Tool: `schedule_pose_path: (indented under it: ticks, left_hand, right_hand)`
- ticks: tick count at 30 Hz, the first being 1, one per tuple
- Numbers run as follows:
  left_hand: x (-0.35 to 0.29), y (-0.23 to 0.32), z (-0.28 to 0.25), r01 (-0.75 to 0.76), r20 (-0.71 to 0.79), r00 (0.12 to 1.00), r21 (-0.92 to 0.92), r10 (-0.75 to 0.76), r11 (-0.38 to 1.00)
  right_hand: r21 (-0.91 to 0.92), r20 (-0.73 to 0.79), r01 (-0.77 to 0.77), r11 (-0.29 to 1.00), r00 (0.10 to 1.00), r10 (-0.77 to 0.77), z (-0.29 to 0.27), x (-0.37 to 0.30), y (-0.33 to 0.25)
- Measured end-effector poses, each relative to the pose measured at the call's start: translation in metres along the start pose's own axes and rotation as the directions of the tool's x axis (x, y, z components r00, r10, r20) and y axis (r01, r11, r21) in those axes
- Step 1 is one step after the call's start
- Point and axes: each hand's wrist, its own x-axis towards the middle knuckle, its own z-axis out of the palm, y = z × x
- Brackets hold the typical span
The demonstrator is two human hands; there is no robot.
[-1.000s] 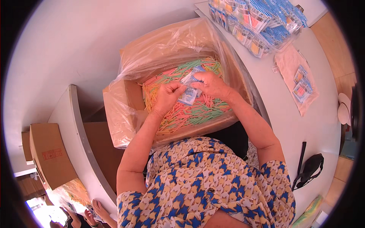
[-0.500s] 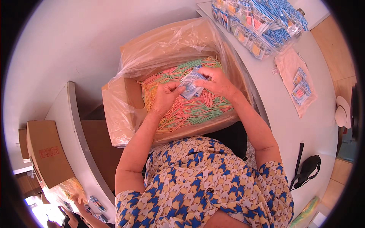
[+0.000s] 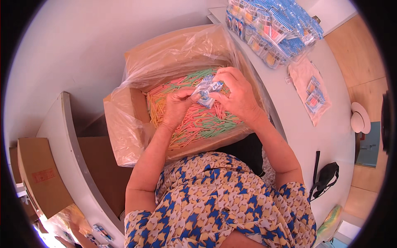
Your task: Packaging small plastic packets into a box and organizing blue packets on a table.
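Between my two hands is a small clear plastic packet (image 3: 204, 91) with blue-and-white striped ends. My left hand (image 3: 180, 106) pinches its left side between thumb and fingers. At its right side my right hand (image 3: 236, 93) is closed, thumb low on the packet and bent fingers near its upper corner. Both hands are above a cardboard box (image 3: 135, 105) lined with a clear plastic bag (image 3: 169, 51). Many thin pink, green and yellow sticks (image 3: 194, 128) lie loose in the box. What the packet holds is too small to make out.
At the upper right of the white table (image 3: 295, 124) stands a clear bin (image 3: 271, 37) heaped with striped packets. Nearer, a pale cloth (image 3: 305, 82) carries a few packets. A black strapped item (image 3: 326, 177) lies further down. A closed carton (image 3: 43, 177) is at left, and another person's arm shows lower left.
My right-hand fingers have shifted at the packet's upper corner, and the hand has turned slightly. The packet stays between both hands. The whole view has shifted a little.
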Motion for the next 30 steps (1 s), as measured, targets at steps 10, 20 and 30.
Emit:
schedule_pose_path:
  ticks: [10, 20, 30]
  left_hand:
    - [0.001, -0.003, 0.002, -0.113, 0.054, 0.992, 0.035, 0.111, 0.993]
    - [0.001, -0.003, 0.01, 0.091, 0.066, 0.994, -0.04, -0.088, 0.995]
    - [-0.002, 0.003, 0.014, -0.011, 0.07, 0.997, -0.245, 0.029, 0.97]
  right_hand:
    - [-0.023, -0.037, -0.108, 0.994, 0.994, 0.108, -0.007, -0.006, -0.017]
    - [0.405, 0.077, -0.453, 0.794, 0.883, 0.464, -0.014, -0.023, -0.02]
    - [0.002, -0.077, -0.184, 0.983, 0.98, 0.183, -0.015, -0.029, -0.035]
